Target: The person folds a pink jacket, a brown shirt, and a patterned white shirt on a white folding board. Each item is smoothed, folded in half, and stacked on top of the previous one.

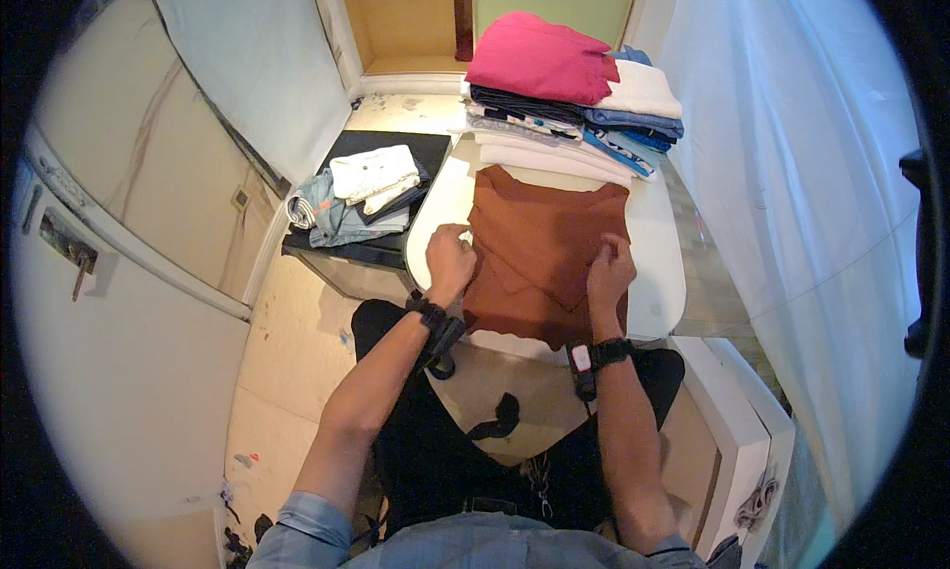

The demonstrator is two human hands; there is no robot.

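Observation:
A rust-brown garment lies partly folded on a white table, its lower edge reaching the table's near edge. My left hand is at the garment's left side, fingers bent near the cloth's edge; whether it pinches the fabric cannot be told. My right hand rests over the garment's right part with curled fingers, and its grip is unclear too. Beyond the garment stands a tall stack of folded clothes, with a crimson folded garment on top at the left and a white folded cloth at the right.
Left of the table, a low black-topped stand holds folded jeans and a white folded garment. A pale translucent curtain hangs at the right. At the left is a white door with a key in its lock. White furniture stands near my right knee.

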